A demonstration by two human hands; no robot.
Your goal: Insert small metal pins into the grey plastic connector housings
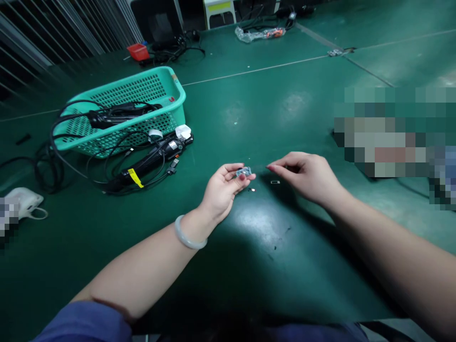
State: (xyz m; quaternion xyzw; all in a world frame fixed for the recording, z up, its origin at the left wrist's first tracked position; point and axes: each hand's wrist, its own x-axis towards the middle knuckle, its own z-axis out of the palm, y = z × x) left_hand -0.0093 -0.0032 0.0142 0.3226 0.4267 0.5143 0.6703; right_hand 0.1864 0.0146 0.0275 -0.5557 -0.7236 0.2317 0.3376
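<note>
My left hand point(221, 190), with a pale bangle at its wrist, pinches a small blue-grey piece point(243, 171) with fine detail, perhaps a little circuit board. Thumb and fingers cover part of it. To its right, my right hand point(309, 175) has thumb and forefinger pressed together; whatever is in the pinch is too small to make out. The two hands are a short gap apart, above the green table. Under the right fingertips lies a tiny rectangular part point(275, 182) with a pale edge. A tiny red-and-white part point(252, 190) is just below the left fingertips.
A turquoise basket point(142, 128) at the left holds a black corded tool point(121, 116). Another black tool point(153, 159) with a yellow tag lies beside it among cables. Farther back are a red tray point(138, 51) and a clear plastic bag point(254, 34). Blurred blocks cover the right side.
</note>
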